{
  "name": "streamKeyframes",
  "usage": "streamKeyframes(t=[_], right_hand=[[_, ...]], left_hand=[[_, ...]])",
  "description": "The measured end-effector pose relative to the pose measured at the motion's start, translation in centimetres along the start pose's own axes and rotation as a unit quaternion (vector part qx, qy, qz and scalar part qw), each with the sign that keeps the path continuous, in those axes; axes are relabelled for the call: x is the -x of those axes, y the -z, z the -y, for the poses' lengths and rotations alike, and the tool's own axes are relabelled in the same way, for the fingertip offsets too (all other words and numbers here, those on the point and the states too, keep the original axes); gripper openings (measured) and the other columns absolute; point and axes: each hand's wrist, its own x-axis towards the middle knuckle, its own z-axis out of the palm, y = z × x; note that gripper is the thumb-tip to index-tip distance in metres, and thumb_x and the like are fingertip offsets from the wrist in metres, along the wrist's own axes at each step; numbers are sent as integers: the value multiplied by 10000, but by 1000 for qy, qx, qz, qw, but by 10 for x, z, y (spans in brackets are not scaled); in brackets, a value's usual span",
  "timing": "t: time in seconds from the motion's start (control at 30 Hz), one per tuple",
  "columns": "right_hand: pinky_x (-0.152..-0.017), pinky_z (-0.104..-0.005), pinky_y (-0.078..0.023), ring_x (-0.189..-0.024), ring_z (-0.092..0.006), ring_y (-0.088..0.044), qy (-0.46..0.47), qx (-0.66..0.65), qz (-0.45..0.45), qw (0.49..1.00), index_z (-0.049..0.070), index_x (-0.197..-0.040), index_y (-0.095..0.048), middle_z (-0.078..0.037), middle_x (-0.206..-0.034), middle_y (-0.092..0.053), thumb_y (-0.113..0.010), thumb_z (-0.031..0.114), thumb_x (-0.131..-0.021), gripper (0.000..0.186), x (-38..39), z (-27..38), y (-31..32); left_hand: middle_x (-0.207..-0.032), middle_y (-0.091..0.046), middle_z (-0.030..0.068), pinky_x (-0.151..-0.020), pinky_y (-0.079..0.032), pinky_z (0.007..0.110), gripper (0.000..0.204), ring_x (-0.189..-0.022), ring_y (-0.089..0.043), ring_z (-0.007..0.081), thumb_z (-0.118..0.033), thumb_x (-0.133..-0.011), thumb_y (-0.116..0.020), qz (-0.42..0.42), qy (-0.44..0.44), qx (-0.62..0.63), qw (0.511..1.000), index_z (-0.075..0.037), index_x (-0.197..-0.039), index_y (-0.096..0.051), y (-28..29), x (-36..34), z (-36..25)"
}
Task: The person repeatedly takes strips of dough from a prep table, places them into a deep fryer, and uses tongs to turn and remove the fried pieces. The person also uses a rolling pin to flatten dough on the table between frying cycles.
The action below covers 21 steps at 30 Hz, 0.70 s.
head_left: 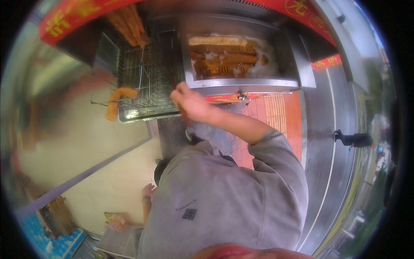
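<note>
My right hand (189, 102) is raised at the near left corner of a metal fryer (254, 83), its fingers closed. What they hold is blurred; a thin reddish-brown edge shows just below the fist. In the fryer, long golden fried dough sticks (226, 60) float in foaming oil. Left of the hand stands a wire rack (140, 73) on a metal tray (148, 115). More dough sticks (128, 26) stand at its far end, and a curved piece (118, 99) hangs over its left side. My left hand (149, 190) hangs low beside my body, fingers loosely apart, nothing visible in it.
A valve (243, 96) sticks out from the fryer's front. Red banners with yellow lettering (297, 11) border the stall. To the right run a road (321, 129) and a person in dark clothes (360, 140). Boxes and an orange bag (117, 222) sit lower left.
</note>
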Motion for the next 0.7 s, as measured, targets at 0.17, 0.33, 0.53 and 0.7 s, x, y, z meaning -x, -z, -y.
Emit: streamKeyframes(t=[0.17,0.33,0.53,0.7], right_hand=[[-837,-435,-492,-1030,-346,-527,19,285,82,955,18,-1022,-605,-199,-1085,-475,-612,110,-761,278,-33,-36,-123],[-933,-455,-464,-1126,-345,-526,-123,383,70,913,12,-1157,-601,-185,-1244,-481,-704,116,-725,456,-32,-84,-198],[-712,-428,-534,-875,-283,-673,-80,416,293,857,69,-971,-714,-147,-928,-692,-670,144,-728,259,-79,200,-249],[-720,-450,-504,-817,-354,-654,54,194,332,922,23,-923,-675,-206,-850,-671,-587,161,-791,210,-116,328,-375]], left_hand=[[-1135,-649,79,-897,-491,372,291,-1072,-596,270,-315,-822,-630,-3,293,600,744,-174,-1072,-672,21,-14,66],[-1188,-627,73,-916,-485,380,311,-1085,-592,269,-353,-850,-586,3,277,680,678,-188,-1101,-665,58,-44,186],[-1205,-616,77,-903,-487,396,342,-1079,-594,274,-403,-876,-542,-34,280,704,651,-174,-1103,-655,88,14,353],[-1132,-645,79,-868,-500,395,340,-1037,-614,264,-386,-876,-530,-22,240,697,675,-148,-1079,-664,141,-6,399]])
